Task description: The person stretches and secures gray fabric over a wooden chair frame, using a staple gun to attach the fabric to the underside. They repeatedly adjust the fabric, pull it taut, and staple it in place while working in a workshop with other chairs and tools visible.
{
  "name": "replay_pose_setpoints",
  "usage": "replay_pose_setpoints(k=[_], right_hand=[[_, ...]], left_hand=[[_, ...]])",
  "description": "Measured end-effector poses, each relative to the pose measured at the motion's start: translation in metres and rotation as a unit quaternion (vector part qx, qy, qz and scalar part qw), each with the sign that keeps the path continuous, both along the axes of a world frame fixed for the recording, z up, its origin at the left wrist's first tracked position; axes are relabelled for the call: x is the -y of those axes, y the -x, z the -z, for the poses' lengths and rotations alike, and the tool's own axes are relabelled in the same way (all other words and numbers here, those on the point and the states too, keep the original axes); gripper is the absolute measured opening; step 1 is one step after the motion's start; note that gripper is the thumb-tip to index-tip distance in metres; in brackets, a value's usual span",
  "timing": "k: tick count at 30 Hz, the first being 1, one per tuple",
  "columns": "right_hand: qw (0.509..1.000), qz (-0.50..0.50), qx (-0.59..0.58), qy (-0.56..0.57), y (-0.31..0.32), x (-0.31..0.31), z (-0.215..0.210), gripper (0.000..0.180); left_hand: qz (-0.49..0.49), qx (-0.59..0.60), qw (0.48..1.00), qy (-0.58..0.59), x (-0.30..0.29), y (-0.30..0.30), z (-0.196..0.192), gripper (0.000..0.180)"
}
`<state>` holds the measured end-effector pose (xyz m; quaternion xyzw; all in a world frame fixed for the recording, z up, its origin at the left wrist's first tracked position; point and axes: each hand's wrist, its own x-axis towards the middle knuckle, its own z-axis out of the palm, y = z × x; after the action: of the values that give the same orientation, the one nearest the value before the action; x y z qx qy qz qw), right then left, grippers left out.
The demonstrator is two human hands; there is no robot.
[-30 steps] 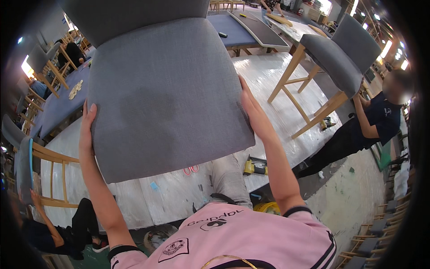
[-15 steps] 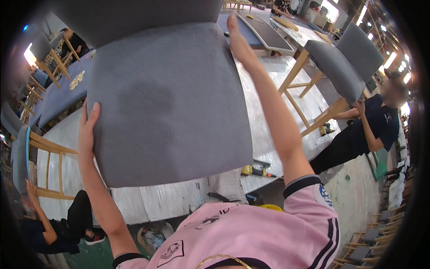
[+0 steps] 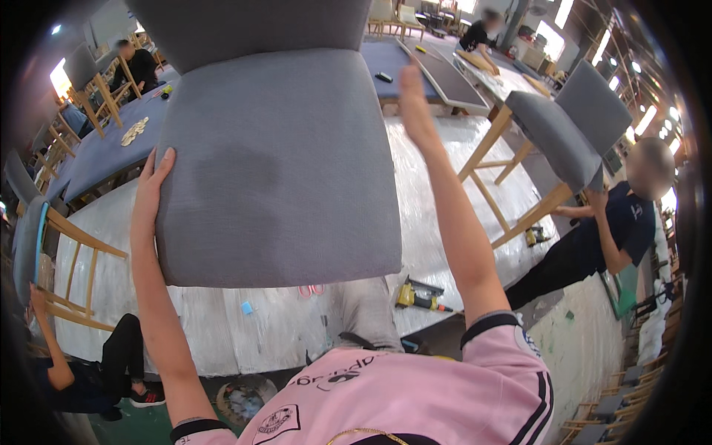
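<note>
A grey upholstered chair (image 3: 297,163) stands right in front of me, its seat facing up and its backrest at the top of the view. The seat bears a darker patch left of its middle. My left hand (image 3: 153,182) grips the seat's left edge, thumb on the top fabric and fingers along the side. Off the seat's far right side, my right hand (image 3: 417,104) is apart from the chair, slightly blurred, fingers stretched out and holding nothing. The chair's legs are hidden beneath the seat.
A yellow staple gun (image 3: 417,297), red-handled scissors (image 3: 311,291) and a small blue block (image 3: 247,308) lie on the plastic-covered table (image 3: 215,334). At right a person holds another grey chair (image 3: 552,137); at left another person handles a chair (image 3: 85,256). A second staple gun (image 3: 535,236) lies at right.
My right hand has come away from the seat's right edge, outward to the right. The seat's front edge sits higher in view, showing the scissors and blue block.
</note>
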<state>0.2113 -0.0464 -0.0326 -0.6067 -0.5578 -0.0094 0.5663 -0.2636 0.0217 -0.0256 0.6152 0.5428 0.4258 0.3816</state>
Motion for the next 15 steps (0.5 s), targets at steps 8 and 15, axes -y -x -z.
replay_pose_setpoints(k=[8,15], right_hand=[[0.959,-0.148,-0.211,0.120,0.024,0.030,0.034,0.089],[0.988,-0.075,-0.134,-0.001,0.009,0.090,0.028,0.092]], left_hand=[[0.028,-0.027,0.999,0.007,-0.055,-0.011,0.005,0.113],[0.069,-0.040,0.996,0.030,-0.090,-0.008,0.006,0.116]])
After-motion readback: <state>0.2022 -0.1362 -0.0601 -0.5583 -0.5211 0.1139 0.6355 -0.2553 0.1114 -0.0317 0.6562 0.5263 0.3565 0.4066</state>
